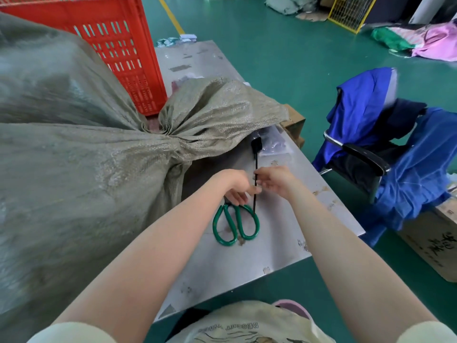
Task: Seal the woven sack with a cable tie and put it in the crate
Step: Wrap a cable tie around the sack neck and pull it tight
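While both hands, left hand and right hand, pinch it, the cable tie runs lengthwise away from them, head end farthest.

Metal table, woven sack, green scissors, red crate

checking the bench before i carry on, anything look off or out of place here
Mostly the far right corner: the sack's gathered neck flops over a cardboard box and clear plastic bags. The scissors lie on the table just beneath both hands, left and right, which hold a black cable tie.
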The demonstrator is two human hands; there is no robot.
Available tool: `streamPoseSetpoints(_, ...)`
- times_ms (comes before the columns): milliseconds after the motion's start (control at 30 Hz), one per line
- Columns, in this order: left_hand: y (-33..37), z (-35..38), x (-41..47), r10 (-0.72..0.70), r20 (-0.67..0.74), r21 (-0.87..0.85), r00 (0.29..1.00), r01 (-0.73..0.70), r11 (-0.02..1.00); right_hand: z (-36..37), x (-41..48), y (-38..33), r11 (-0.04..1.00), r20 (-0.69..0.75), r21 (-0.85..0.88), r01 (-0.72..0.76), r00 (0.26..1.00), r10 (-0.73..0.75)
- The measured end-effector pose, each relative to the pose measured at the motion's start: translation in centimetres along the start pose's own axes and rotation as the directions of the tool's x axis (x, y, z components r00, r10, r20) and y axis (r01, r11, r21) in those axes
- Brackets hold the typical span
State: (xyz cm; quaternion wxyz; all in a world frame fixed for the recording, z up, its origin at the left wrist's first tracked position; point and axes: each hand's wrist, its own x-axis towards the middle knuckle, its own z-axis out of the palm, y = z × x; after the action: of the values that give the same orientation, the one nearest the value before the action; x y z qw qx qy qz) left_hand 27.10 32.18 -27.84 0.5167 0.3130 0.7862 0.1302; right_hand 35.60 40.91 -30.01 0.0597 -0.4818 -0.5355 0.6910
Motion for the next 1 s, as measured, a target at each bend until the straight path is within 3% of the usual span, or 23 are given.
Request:
streamPoseSetpoints(133, -1.3, 0.6, -0.9, 0.074, -0.04, -0.2, 0.996, -0.081, 0.976, 0.5, -1.4, 0.4, 0.997, 0.05, 0.061, 0.041, 0.998, -0.044)
streamPoseSetpoints(267, -2.6, 0.8, -2.3, 0.048, 0.019, -0.275, 0.999, -0.041, 0.961, 1.0, -2.1, 0.6, 0.997, 0.07, -0.022, 0.07, 0.995, -0.069)
streamPoseSetpoints(433, -3.6, 0.8, -4.4, -0.063, 0.157, -0.069, 0.986, 0.075, 0.995, 2.2, -2.4, 0.4, 0.987, 0.038, 0.075, 0.14, 0.989, -0.143)
streamPoseSetpoints(533, -3.8, 0.7, -5.5, -0.122, 0.155, 0.01, 0.98, 0.122, 0.993, 3.1, -2.6, 0.0, 0.979, 0.014, 0.131, 0.158, 0.987, -0.161)
streamPoseSetpoints(600, -3.7, -0.1, -5.7, -0.123, 0.099, 0.035, 0.987, 0.12, 0.992, 3.7, -2.8, -0.1, 0.985, 0.041, 0.077, 0.153, 0.987, -0.157)
streamPoseSetpoints(667, -3.4, -1.2, -5.9, -0.074, -0.091, 0.098, 0.993, 0.083, 0.992, 4.3, -3.0, 0.0, 0.99, 0.078, -0.029, 0.139, 0.988, -0.136)
streamPoseSetpoints(700, -3.2, -1.9, -6.2, -0.026, -0.247, 0.195, 0.969, 0.076, 0.978, 4.6, -2.9, 0.2, 0.988, 0.083, -0.07, 0.135, 0.988, -0.129)
streamPoseSetpoints(767, -2.4, -3.1, -6.8, 0.156, -0.553, 0.409, 0.819, 0.103, 0.907, 5.2, -2.7, 0.4, 0.983, 0.09, -0.132, 0.128, 0.989, -0.117)
streamPoseSetpoints(833, -1.9, -4.0, -7.1, 0.346, -0.687, 0.565, 0.639, 0.17, 0.808, 5.9, -2.8, 0.5, 0.977, 0.123, -0.189, 0.1, 0.989, -0.078)
streamPoseSetpoints(900, -2.1, -5.0, -6.9, 0.518, -0.748, 0.659, 0.415, 0.367, 0.657, 6.5, -3.0, 0.7, 0.966, 0.185, -0.253, 0.053, 0.983, -0.006)
streamPoseSetpoints(933, -2.3, -5.6, -6.7, 0.53, -0.768, 0.64, 0.359, 0.456, 0.618, 6.7, -3.2, 0.7, 0.96, 0.223, -0.278, 0.029, 0.974, 0.035)
streamPoseSetpoints(1000, -2.9, -6.4, -6.2, 0.371, -0.805, 0.587, 0.463, 0.531, 0.612, 6.9, -3.3, 0.9, 0.921, 0.29, -0.389, 0.012, 0.951, 0.11)
